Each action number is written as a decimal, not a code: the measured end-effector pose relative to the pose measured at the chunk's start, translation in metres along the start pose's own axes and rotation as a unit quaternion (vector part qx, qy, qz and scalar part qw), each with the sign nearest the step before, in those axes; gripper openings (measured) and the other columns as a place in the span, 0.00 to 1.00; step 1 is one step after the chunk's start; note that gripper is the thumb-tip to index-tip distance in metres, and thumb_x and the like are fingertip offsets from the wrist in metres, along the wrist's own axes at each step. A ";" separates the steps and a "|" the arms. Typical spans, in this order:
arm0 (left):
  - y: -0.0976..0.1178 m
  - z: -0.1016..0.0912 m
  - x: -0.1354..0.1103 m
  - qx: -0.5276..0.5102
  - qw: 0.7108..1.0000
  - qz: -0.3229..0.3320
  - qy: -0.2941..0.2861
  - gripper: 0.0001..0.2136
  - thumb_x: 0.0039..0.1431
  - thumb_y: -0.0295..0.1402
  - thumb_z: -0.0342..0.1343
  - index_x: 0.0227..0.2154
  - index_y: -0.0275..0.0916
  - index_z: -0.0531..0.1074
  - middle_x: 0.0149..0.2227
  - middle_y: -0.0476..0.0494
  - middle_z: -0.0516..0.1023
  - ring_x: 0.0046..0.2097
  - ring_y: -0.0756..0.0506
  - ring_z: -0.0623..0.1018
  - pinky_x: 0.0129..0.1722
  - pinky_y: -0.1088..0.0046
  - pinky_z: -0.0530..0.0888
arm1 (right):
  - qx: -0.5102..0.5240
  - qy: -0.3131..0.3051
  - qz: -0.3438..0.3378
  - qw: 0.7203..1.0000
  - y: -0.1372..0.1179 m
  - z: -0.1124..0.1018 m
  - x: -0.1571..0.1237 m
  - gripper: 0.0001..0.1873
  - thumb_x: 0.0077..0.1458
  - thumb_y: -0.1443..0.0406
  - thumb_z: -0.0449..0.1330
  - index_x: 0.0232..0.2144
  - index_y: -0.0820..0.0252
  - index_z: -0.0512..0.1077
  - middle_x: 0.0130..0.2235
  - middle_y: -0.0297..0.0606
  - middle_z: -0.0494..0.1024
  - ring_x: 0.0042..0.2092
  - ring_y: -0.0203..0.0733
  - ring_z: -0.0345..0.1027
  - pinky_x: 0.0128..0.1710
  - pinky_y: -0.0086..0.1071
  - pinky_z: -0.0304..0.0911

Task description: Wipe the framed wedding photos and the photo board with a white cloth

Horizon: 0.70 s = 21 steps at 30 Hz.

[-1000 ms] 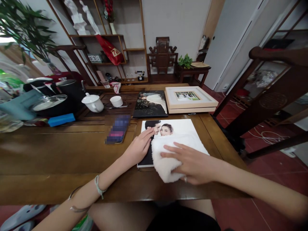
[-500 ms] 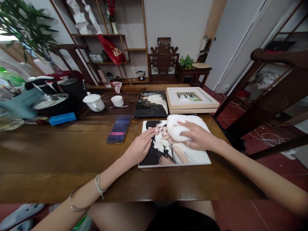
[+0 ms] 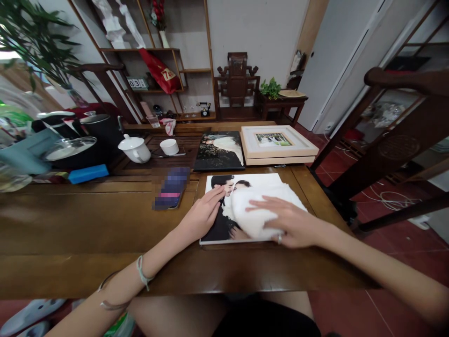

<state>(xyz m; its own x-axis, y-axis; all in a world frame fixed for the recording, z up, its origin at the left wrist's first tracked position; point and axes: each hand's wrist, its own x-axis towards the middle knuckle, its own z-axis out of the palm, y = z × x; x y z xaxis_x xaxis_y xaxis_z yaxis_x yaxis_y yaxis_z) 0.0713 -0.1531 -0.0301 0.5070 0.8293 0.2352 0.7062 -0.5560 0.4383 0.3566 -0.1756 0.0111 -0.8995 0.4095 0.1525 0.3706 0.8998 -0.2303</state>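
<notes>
A photo panel or album (image 3: 215, 231) with a wedding couple on its white cover lies flat at the front of the table. My left hand (image 3: 200, 216) rests on its left part, fingers stretched out and lying flat. Under my right hand (image 3: 293, 222) is a fluffy white cloth (image 3: 247, 213), pressed onto the cover and bunched beneath spread fingers. Motion blurs the right fingertips a little. The cloth hides much of the right half of the picture, including most of one pictured head.
Behind the cover lie a dark photo panel (image 3: 220, 157) and stacked pale wooden frames (image 3: 278, 152). A phone (image 3: 171, 188) is to the left. Farther left stand a white lidded cup (image 3: 135, 150), a small white bowl (image 3: 169, 147), a blue block (image 3: 88, 173) and a lidded pan (image 3: 70, 152).
My right hand has slid the white cloth toward me and slightly left, down over the middle of the picture. My left hand stays in place on the cover.
</notes>
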 end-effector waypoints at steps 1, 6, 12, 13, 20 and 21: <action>0.000 0.000 0.000 0.003 1.000 0.001 0.001 0.20 0.67 0.29 0.38 0.59 0.35 0.62 0.64 0.37 0.61 0.66 0.42 0.59 0.63 0.54 0.62 | -0.012 0.018 0.020 1.000 0.014 -0.003 0.003 0.14 0.51 0.69 0.55 0.40 0.58 0.75 0.62 0.47 0.64 0.65 0.51 0.51 0.61 0.53 0.49; 0.002 -0.002 0.000 0.013 1.000 -0.002 -0.003 0.20 0.67 0.29 0.38 0.59 0.34 0.62 0.64 0.37 0.61 0.66 0.42 0.59 0.64 0.54 0.61 | -0.051 0.050 0.101 0.992 0.074 -0.015 0.023 0.09 0.54 0.68 0.55 0.37 0.60 0.74 0.50 0.49 0.74 0.54 0.54 0.64 0.51 0.49 0.61; 0.002 -0.002 0.000 0.015 1.000 0.002 -0.004 0.20 0.67 0.29 0.38 0.59 0.34 0.63 0.64 0.37 0.62 0.66 0.43 0.59 0.64 0.55 0.60 | -0.068 0.069 0.100 0.990 0.079 -0.010 0.026 0.09 0.52 0.69 0.56 0.36 0.60 0.74 0.50 0.50 0.74 0.56 0.54 0.63 0.57 0.54 0.53; 0.002 -0.002 0.000 0.015 1.000 0.004 -0.003 0.20 0.67 0.29 0.38 0.59 0.33 0.63 0.64 0.37 0.62 0.66 0.43 0.59 0.64 0.55 0.60 | -0.070 0.071 0.090 0.991 0.072 -0.008 0.021 0.10 0.51 0.69 0.57 0.37 0.61 0.74 0.54 0.52 0.71 0.59 0.55 0.60 0.58 0.55 0.51; 0.001 0.001 -0.001 0.012 1.000 0.001 0.008 0.20 0.66 0.28 0.39 0.59 0.35 0.62 0.64 0.38 0.62 0.66 0.43 0.60 0.64 0.55 0.61 | -0.029 0.013 0.033 0.999 -0.008 0.005 -0.015 0.14 0.47 0.71 0.57 0.38 0.57 0.76 0.62 0.46 0.63 0.66 0.53 0.45 0.63 0.59 0.40; 0.001 0.001 -0.001 0.011 1.000 0.001 0.009 0.20 0.66 0.27 0.39 0.59 0.35 0.62 0.64 0.38 0.62 0.66 0.43 0.60 0.64 0.55 0.61 | -0.022 0.007 0.023 0.999 -0.020 0.008 -0.017 0.15 0.46 0.71 0.57 0.37 0.56 0.77 0.63 0.43 0.62 0.67 0.54 0.44 0.63 0.59 0.39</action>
<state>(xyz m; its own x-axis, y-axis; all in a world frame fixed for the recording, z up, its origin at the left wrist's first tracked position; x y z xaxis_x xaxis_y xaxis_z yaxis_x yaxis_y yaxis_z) 0.0724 -0.1544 -0.0307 0.4995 0.8288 0.2524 0.7158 -0.5589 0.4186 0.3628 -0.2014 0.0058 -0.8783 0.4518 0.1566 0.4210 0.8859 -0.1947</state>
